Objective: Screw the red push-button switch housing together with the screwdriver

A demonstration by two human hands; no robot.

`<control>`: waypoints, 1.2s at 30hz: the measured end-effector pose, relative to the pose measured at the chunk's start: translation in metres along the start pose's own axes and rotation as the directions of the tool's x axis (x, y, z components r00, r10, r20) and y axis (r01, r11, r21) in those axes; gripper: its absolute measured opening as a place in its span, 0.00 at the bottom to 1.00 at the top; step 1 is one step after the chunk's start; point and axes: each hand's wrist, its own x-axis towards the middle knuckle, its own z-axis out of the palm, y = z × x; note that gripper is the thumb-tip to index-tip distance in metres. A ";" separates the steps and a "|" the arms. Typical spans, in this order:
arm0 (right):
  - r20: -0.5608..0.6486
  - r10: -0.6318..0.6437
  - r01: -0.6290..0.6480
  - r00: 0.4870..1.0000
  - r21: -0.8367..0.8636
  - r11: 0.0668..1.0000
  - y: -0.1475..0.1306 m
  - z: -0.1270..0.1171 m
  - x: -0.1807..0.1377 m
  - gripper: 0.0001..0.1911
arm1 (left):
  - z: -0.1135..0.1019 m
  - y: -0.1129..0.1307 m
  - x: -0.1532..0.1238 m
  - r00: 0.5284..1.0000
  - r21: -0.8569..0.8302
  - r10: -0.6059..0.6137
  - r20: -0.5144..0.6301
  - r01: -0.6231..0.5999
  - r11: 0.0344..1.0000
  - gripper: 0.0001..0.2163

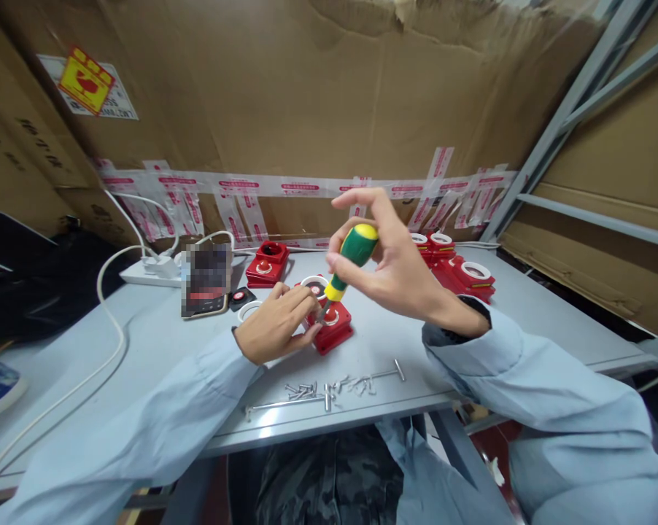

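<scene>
My right hand [389,262] grips the green and yellow handle of a screwdriver [351,259], whose tip points down into a red plastic housing [334,328] on the grey table [526,313]. My left hand [277,324] is closed on the left side of that red housing, fingers pinched near the screwdriver tip. Just in front of the housing lie several loose screws [329,386] and long metal pins near the table's front edge.
More red housings with white rings [463,273] stand at the back right; one red housing [268,262] sits at the back centre. A phone [205,281], a white power strip [148,271] and its cable [110,321] lie on the left. Cardboard walls close the back.
</scene>
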 end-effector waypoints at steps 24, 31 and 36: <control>0.046 0.136 -0.109 0.990 -0.374 0.921 0.064 0.008 -0.042 0.11 | -0.015 -0.017 -0.011 0.973 -0.360 -0.223 0.055 0.228 0.905 0.12; 0.221 0.293 -0.182 0.930 -0.414 0.892 0.072 0.019 -0.050 0.32 | 0.020 -0.037 -0.009 0.970 -0.458 -0.178 0.166 0.235 0.857 0.28; 0.226 0.305 -0.170 0.925 -0.471 0.866 0.070 0.030 -0.056 0.48 | 0.024 -0.030 -0.006 0.943 -0.423 -0.300 0.146 0.334 0.842 0.28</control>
